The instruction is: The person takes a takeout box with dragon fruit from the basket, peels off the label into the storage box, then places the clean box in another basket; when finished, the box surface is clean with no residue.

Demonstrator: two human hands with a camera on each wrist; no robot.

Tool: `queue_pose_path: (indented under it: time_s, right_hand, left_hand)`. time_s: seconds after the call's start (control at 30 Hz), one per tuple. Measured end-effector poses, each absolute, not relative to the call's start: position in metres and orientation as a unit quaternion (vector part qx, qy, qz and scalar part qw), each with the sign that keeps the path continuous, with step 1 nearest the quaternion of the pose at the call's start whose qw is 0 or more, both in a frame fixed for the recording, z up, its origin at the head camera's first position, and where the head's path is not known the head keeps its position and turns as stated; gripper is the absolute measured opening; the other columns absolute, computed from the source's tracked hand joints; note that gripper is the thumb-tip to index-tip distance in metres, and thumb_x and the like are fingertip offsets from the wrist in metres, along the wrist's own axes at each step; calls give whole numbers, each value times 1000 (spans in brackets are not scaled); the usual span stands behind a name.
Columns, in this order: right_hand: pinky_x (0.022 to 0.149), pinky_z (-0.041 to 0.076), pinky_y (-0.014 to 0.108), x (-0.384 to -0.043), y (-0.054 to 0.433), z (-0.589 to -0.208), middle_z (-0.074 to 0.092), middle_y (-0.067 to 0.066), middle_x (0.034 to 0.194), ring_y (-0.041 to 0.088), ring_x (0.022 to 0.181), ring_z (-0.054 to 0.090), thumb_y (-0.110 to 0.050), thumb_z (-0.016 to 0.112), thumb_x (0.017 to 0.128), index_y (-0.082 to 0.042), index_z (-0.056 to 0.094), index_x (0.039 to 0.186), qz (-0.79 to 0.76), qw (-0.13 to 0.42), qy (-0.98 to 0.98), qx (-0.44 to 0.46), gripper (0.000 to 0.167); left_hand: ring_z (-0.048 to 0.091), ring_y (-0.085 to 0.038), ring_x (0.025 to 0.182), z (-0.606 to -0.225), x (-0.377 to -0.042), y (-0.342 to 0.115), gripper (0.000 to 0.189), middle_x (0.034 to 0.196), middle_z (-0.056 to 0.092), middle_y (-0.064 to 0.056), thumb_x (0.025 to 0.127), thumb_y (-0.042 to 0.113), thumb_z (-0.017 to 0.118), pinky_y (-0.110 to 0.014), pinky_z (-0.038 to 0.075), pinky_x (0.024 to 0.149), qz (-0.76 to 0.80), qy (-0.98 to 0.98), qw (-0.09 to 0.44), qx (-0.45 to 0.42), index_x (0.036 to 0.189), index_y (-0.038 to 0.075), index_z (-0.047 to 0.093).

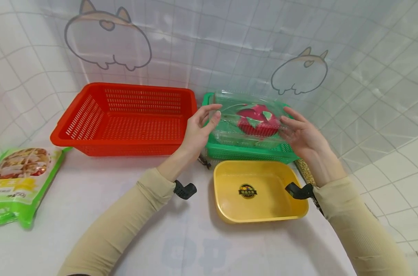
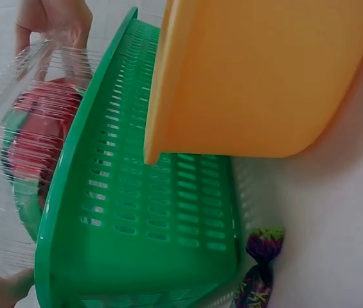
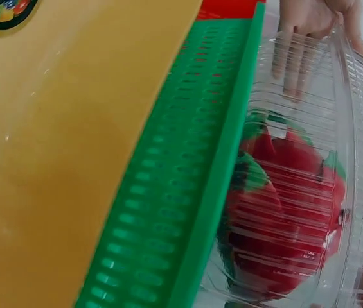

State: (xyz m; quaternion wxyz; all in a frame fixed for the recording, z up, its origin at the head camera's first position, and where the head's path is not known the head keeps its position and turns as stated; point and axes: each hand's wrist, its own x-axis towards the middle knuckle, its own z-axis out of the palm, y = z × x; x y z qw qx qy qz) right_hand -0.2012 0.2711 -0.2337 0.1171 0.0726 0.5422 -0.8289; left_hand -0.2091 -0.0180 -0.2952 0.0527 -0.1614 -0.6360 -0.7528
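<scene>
A clear plastic clamshell box (image 1: 226,126) lies at the top of the green basket (image 1: 250,152), and a pink-red dragon fruit (image 1: 257,120) with green scales shows through it. My left hand (image 1: 196,130) grips the box's left end, thumb and fingers on either side of the plastic. At the opposite end my right hand (image 1: 307,138) holds the box with spread fingers. The right wrist view shows the box (image 3: 297,77) above the basket's rim, with left-hand fingers behind the plastic. Whether its underside touches anything in the basket cannot be made out.
Left of the green basket stands a red slotted basket (image 1: 136,148). A yellow basin (image 1: 229,205) sits in front. At far left lies a green-edged food bag (image 1: 19,184). A dark twist-wrapped piece (image 2: 258,269) rests by the green basket. A patterned curtain (image 1: 209,50) hangs behind.
</scene>
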Motion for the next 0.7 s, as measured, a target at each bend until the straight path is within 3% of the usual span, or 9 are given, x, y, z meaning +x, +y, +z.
queue_pose_path:
  time_s: [0.13, 0.37, 0.53, 0.57, 0.63, 0.7]
  right_hand:
    - [116, 29, 25, -207, 274, -238, 36, -10, 142, 12, 104, 43, -11, 62, 98, -29, 34, 156, -831, 124, 538, 76, 67]
    - [126, 11, 30, -219, 280, -250, 16, -12, 162, 8, 110, 42, -12, 59, 100, -25, 26, 159, -818, 131, 555, 77, 69]
    - [126, 13, 32, -227, 283, -259, 9, -11, 166, 10, 136, 31, -17, 59, 100, -24, 26, 159, -780, 133, 607, 78, 68]
    - [126, 13, 33, -228, 284, -261, 8, -10, 167, 12, 141, 26, -17, 58, 101, -24, 25, 159, -775, 134, 613, 78, 68]
    - [126, 12, 35, -231, 284, -265, 8, -10, 167, 15, 146, 19, -18, 58, 101, -25, 26, 159, -769, 135, 620, 78, 67]
    - [127, 12, 36, -234, 285, -269, 9, -9, 167, 17, 148, 18, -19, 58, 101, -26, 27, 159, -765, 136, 625, 79, 66]
  left_hand:
    - [31, -20, 148, -295, -213, -15, 38, 155, 43, 0, 102, 26, 58, -48, 30, 120, -750, -641, 48, -158, 137, 13, 57]
    - [31, -24, 148, -295, -222, -9, 39, 158, 39, 0, 101, 17, 59, -50, 30, 120, -747, -652, 23, -128, 140, 13, 56]
    - [29, -25, 148, -295, -228, -3, 43, 160, 34, 2, 101, 11, 57, -49, 29, 120, -733, -674, -4, -94, 143, 19, 54]
    - [40, -25, 139, -295, -229, -1, 45, 160, 34, 2, 100, 9, 56, -45, 36, 115, -731, -677, -8, -88, 144, 20, 54]
    - [48, -18, 124, -294, -231, 2, 48, 162, 31, 1, 100, 7, 54, -34, 46, 97, -725, -684, -15, -79, 145, 21, 52]
    - [53, -13, 87, -293, -233, 5, 51, 162, 29, 0, 99, 5, 52, -25, 44, 71, -722, -688, -21, -73, 147, 20, 50]
